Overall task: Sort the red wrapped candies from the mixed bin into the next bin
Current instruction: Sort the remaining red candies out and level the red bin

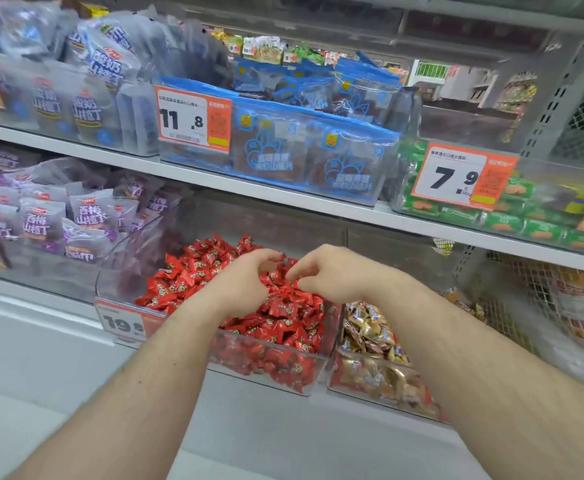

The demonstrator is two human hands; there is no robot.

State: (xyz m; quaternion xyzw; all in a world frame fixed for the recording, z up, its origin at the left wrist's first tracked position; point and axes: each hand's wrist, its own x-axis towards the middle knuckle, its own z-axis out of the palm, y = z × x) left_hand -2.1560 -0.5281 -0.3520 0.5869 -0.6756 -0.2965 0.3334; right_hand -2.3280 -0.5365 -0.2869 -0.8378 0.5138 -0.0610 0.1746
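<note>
Both hands, left hand (245, 282) and right hand (328, 275), hover with fingers curled, seemingly pinching at wrappers, over the back middle of the red candy bin (266, 355), tagged "19", while the gold-and-red mixed bin (380, 379) lies just right, nearer the right hand.

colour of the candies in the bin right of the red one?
Gold wrappers, with a few red ones mixed in; head view.

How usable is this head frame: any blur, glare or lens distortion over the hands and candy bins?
Head view: both hands, left hand and right hand, and the red candies are reasonably sharp; top shelf bags at upper left are motion-smeared; shelf edges slant, wide-angle; even lighting, slight sheen on the clear bin.
</note>
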